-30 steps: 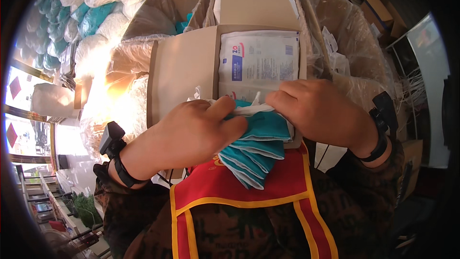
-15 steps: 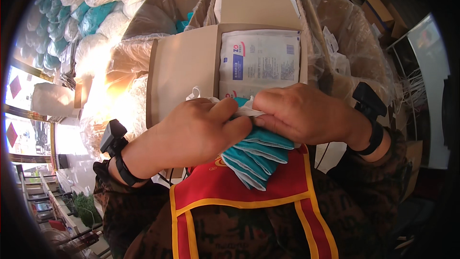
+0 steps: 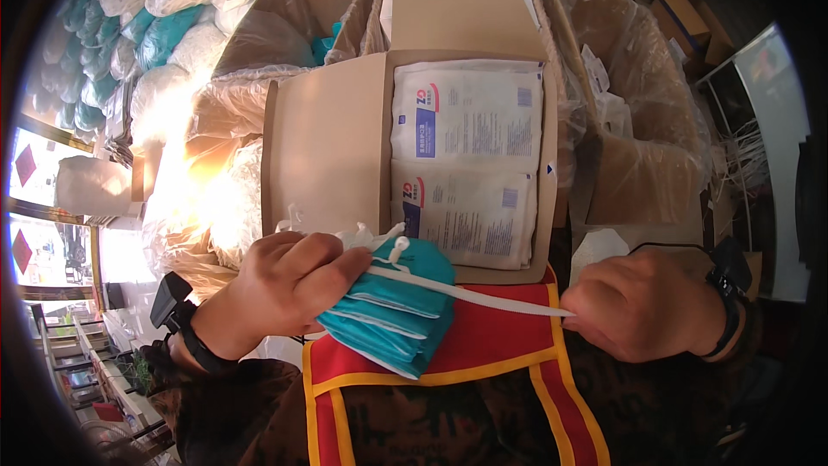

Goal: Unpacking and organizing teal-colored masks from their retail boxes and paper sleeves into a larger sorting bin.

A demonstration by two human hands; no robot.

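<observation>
My left hand (image 3: 289, 283) is closed round a bundle of folded teal face masks (image 3: 410, 306) with white edges. Thin white loops stick out above its fingers. From the bundle a white strip (image 3: 496, 305) runs taut to the right, where my right hand (image 3: 647, 306) pinches its end. Both hands are over the red apron (image 3: 509, 341) with yellow trim. Just beyond them lies an open cardboard box (image 3: 323, 147), holding white printed packets (image 3: 466, 112) laid in two rows. My fingers hide the bundle's left part.
Large plastic-lined cartons (image 3: 647, 95) stand behind and beside the box. At the far left, teal and white bagged bundles (image 3: 164, 34) are piled up. A white piece (image 3: 599, 246) shows just behind my right hand. A white panel (image 3: 763, 155) stands at the right.
My hands have moved from close together to wide apart, drawing the white strip out between them. The mask bundle went left and tilted with my left hand; both packet rows now show.
</observation>
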